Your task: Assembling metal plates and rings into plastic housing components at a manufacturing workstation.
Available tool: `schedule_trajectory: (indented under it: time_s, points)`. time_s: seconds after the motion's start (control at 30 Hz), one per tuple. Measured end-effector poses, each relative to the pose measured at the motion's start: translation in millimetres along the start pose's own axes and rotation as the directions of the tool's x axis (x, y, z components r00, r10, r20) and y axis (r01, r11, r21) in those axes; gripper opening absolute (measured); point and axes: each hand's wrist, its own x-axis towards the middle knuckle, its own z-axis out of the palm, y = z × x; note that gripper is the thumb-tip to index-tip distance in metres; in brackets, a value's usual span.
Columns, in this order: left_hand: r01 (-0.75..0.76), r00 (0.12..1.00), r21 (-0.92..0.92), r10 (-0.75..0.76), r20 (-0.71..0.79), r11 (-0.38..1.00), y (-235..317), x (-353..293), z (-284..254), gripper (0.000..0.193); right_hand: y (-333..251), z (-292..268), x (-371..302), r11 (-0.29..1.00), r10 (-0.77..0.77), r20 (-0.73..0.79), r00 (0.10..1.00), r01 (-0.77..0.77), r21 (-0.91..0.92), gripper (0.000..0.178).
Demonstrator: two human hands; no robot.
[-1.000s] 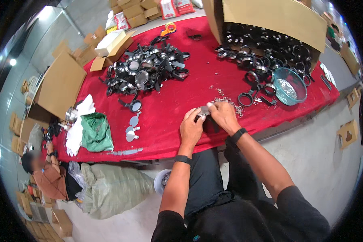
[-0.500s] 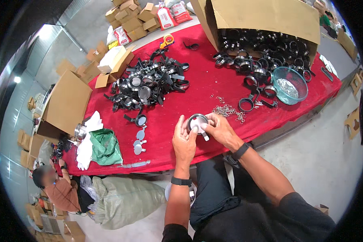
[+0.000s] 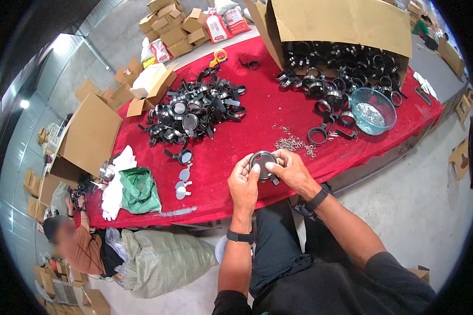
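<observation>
Between my two hands, over the near edge of the red table, is a round metal-rimmed ring (image 3: 263, 155) with a grey disc in it and a short dark tab pointing toward me. My left hand (image 3: 243, 185) grips its left side, thumb on the disc. My right hand (image 3: 295, 172) holds the right side, its thumb also on the disc face. Just beyond my right hand lie small metal clips (image 3: 294, 145) and a loose black ring with a handle (image 3: 317, 136). Left of my left hand, flat grey tabbed discs (image 3: 182, 189) rest in a short row on the cloth.
Black ring parts form a heap (image 3: 194, 110) at left centre; more spill from a large carton (image 3: 347, 21) at far right. A teal basket (image 3: 374, 107) holds small metal pieces. A green bag (image 3: 140, 190) lies at left. A co-worker (image 3: 79, 244) is beyond a woven sack (image 3: 168, 257).
The ring has tilted in my hands: its disc now looks darker and its tab, bright before, appears dark. Both hands keep their grip, and the view has shifted slightly.
</observation>
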Motion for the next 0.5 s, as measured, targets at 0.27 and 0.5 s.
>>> schedule_trajectory:
  time_s: [0.27, 0.5]
  points:
    - [0.219, 0.975, -0.073, -0.22, 0.0, 0.973, 4, 6, -8, 0.034, -5, 2, 1, 0.997, 0.057, 0.024, 0.998, -0.058, 0.051, 0.03]
    - [-0.304, 0.944, 0.798, 0.277, 0.179, 0.52, 10, 15, -4, 0.056, 37, -4, 50, 0.981, 0.143, -0.185, 0.972, -0.164, -0.103, 0.029]
